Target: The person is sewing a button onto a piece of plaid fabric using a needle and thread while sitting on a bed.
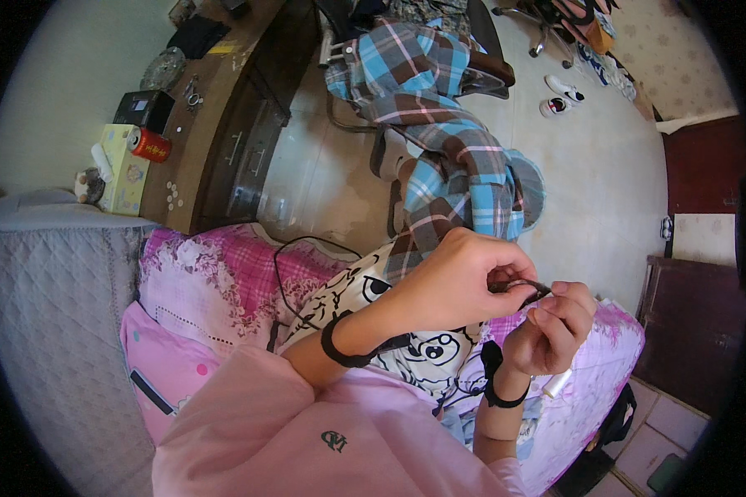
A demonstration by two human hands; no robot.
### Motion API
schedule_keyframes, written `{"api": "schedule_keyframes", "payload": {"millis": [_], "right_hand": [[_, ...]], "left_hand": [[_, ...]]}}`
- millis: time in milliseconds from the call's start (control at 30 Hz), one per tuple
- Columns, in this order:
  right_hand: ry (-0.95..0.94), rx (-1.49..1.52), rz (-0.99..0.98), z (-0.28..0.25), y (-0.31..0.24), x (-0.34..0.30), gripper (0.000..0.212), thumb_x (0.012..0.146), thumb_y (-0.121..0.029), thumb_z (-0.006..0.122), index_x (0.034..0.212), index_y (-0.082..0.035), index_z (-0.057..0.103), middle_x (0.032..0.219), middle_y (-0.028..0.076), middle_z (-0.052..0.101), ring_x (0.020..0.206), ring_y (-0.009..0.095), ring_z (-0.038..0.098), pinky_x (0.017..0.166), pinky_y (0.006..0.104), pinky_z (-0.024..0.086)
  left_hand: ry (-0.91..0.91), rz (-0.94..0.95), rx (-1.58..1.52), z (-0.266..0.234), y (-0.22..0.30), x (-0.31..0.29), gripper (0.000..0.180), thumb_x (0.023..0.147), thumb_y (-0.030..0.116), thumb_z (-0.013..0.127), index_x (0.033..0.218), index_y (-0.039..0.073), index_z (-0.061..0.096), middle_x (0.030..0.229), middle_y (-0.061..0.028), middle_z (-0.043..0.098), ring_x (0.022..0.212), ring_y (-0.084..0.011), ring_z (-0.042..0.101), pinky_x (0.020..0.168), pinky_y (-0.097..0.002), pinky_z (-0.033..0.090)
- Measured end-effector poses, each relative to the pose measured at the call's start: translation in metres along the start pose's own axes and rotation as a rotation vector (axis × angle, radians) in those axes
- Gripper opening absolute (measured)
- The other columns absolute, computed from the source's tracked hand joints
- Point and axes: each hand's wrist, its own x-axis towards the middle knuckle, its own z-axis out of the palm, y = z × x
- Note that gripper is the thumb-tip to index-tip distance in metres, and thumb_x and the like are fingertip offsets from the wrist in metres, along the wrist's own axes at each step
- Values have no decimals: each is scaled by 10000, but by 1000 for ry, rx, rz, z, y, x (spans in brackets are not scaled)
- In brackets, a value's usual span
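My left hand (479,277) is raised over the edge of the bed, its thumb and fingers curled into a pinch. Close beside it, my right hand (555,330) is also pinched, with its fingertips nearly meeting the left ones. Something small and dark (544,290) shows between the two hands; its kind is too small to tell. Beneath my left hand, a blue, brown and white plaid cloth (472,141) stretches from a chair toward my lap. White fabric with black cartoon drawings (435,349) covers my lap. A small white cylinder (558,383) lies by my right wrist.
A wooden desk (211,103) at the left bears a red can (149,145), a yellow box (126,178) and a black box (143,108). A dark cable (280,277) loops over the pink bedding (215,257). Shoes (562,95) rest on the floor beyond.
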Motion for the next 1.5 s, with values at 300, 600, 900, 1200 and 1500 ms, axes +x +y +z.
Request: {"api": "schedule_keyframes", "payload": {"millis": [300,600,900,1200,1500], "right_hand": [[-219,98,-78,-21,-31,14,191,973,-168,634,954,-147,445,885,54,510,768,250,556,642,399,457],[492,436,457,-67,-19,-15,100,1060,-163,516,1097,-106,442,877,151,578,561,212,545,427,310,476],[630,371,639,-158,10,-53,158,1020,-49,586,1170,-45,534,990,134,663,791,106,571,664,202,472],[711,273,707,-205,30,-82,117,1010,-42,599,1126,-37,580,1014,133,667,875,138,631,758,218,529],[678,123,753,-231,43,-99,106,1008,-31,595,1109,-27,562,1003,127,666,721,120,562,615,219,470]], "left_hand": [[247,84,194,11,-5,-1,153,769,-43,780,901,-9,712,746,-50,682,664,-84,627,592,-229,485],[306,736,569,2,-18,5,288,618,-85,794,886,-5,726,884,-111,715,701,-229,658,587,-292,504],[179,795,654,-4,-15,2,290,683,20,798,962,-23,733,967,-142,722,766,-241,654,609,-319,513],[242,929,644,-11,-24,8,260,680,41,743,913,-71,716,901,-176,701,700,-237,633,530,-294,473],[253,821,644,-14,-17,-3,341,677,-3,814,1004,-28,721,998,-158,721,789,-246,653,616,-331,511]]}}
